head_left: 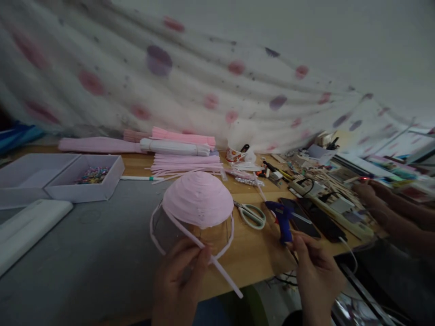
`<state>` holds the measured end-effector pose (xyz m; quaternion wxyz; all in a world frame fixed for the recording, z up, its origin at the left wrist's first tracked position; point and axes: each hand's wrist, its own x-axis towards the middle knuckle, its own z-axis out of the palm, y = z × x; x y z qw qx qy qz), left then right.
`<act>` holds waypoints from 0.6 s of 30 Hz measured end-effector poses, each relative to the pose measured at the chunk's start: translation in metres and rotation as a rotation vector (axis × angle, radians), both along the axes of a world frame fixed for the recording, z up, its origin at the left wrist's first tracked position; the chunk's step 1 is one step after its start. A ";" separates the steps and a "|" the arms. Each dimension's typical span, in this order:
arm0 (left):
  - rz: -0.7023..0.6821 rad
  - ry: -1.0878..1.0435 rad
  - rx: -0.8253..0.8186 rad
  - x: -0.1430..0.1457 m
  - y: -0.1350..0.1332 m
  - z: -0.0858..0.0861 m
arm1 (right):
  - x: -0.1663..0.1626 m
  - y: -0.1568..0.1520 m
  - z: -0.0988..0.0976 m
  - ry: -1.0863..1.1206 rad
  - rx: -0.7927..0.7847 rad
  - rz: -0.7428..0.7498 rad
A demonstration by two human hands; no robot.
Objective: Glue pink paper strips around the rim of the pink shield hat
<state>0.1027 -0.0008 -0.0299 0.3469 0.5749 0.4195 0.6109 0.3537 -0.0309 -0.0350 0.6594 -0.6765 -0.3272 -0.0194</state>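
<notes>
My left hand (185, 271) pinches a pale pink strip (227, 276) between thumb and fingers. This strip runs from the left edge of a pink dome-shaped frame (199, 197), its upper part covered in strips wound in rings. Lower down, a pink-wrapped hoop (232, 233) circles the frame, and thin wires show between the two. My right hand (317, 267) is closed on the lower end of a blue glue gun (282, 219), its nozzle pointing left. Green-handled scissors (253, 216) lie on the table between the dome and the glue gun.
Bundles of pink and white strips (175, 147) lie at the back. An open white box (84, 176) holds small colourful pieces. Two dark phones (301, 218) and a power strip (356, 222) lie at right, near another person's hand (374, 199). A patterned curtain (204, 81) hangs behind.
</notes>
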 end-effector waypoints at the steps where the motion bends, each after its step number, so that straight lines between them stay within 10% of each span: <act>1: -0.004 0.010 -0.007 0.000 0.000 0.000 | 0.008 -0.001 -0.001 -0.026 -0.036 -0.025; 12: -0.039 0.084 0.049 -0.003 0.001 -0.003 | 0.060 0.053 0.000 -0.297 -0.362 0.145; 18: -0.136 0.127 0.077 0.000 0.004 -0.003 | 0.033 0.023 0.024 -0.089 -0.345 0.242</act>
